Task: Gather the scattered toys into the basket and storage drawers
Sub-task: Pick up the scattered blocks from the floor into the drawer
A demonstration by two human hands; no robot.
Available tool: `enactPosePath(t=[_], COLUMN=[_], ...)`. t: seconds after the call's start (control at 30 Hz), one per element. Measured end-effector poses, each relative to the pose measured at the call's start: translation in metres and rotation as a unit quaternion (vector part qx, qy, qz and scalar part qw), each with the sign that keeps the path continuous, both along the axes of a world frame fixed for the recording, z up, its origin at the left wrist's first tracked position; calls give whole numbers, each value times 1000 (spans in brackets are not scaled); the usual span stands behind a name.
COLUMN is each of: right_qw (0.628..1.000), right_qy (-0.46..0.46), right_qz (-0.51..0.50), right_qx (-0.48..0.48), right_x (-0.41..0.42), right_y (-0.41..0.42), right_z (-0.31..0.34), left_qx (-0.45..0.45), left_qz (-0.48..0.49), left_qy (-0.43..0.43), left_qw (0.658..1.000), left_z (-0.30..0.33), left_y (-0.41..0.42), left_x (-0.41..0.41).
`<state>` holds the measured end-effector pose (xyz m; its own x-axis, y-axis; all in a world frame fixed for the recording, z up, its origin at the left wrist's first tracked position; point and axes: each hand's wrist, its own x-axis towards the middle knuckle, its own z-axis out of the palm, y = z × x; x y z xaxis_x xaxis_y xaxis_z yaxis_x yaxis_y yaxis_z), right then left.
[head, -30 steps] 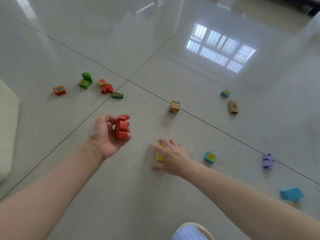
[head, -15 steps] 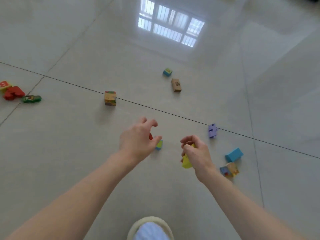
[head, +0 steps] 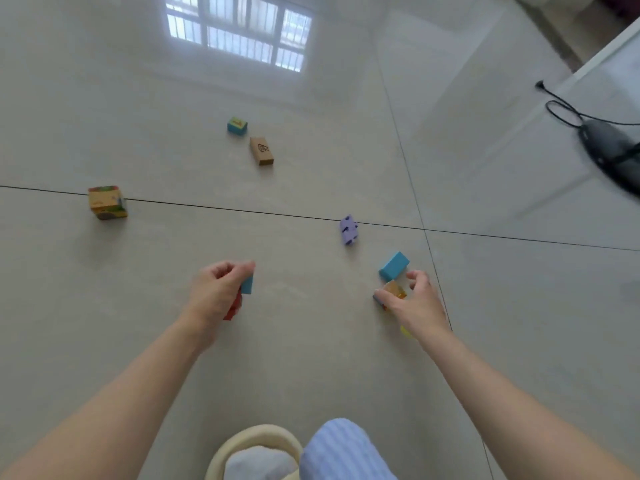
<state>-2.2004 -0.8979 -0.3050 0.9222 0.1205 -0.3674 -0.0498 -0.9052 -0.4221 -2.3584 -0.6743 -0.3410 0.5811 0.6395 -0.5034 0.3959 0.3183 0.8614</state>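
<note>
Near right on the floor [head: 311, 341], the orange block [head: 394, 290] should be pinched squarely by the right hand [head: 417, 304], fingers [head: 417, 276] half-closed around it, yellow piece [head: 406, 330] kept tucked, left hand [head: 216, 292] clamped on a red block [head: 233, 308] and blue block [head: 247, 284].

A home's room: glossy pale floor tiles [head: 138, 341] mirror a barred window [head: 239, 36] at twelve o'clock, toy blocks [head: 107, 202] lie scattered, and a black cable [head: 568, 116] trails at two o'clock.

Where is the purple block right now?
In the head view, the purple block lies on the floor right of centre, on the dark tile seam, just beyond the blue block near the right hand.
</note>
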Motion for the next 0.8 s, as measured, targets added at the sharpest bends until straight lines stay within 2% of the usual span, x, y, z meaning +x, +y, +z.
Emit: enactPosePath(t=[0.03,0.1,0.17,0.2,0.23,0.3,0.37,0.47,0.53,0.6,0.8], right_qw=[1000,997,992,992,996,993,959,897,866,842,746], right_qy=[2,-5,-43,-58,-51,32,139,291,358,402,493], right_qz=[7,32,45,44,29,2,-1,25,71,154,345], right_qx=[-19,-69,-114,-105,-64,111,245,332,341,325,285], right_x=[1,-1,-3,-7,-8,-21,-38,-79,-111,-155,-303], right_y=[2,10,16,26,27,54,89,151,188,228,329], right_z=[-3,-9,-13,-14,-13,-5,13,39,57,77,130], left_qx=[-84,-173,-210,-213,-223,-219,-206,-194,-200,-189,-88], left_qz=[39,93,110,116,112,126,151,226,290,371,548], left_qy=[-46,-111,-147,-155,-164,-175,-184,-223,-258,-303,-375], left_qw=[995,974,960,958,954,951,949,928,899,857,743], left_z=[9,29,50,61,68,85,99,115,126,140,177], left_y=[3,14,25,33,35,46,54,63,66,79,118], left_x=[-3,-12,-20,-29,-32,-52,-75,-124,-150,-184,-311])
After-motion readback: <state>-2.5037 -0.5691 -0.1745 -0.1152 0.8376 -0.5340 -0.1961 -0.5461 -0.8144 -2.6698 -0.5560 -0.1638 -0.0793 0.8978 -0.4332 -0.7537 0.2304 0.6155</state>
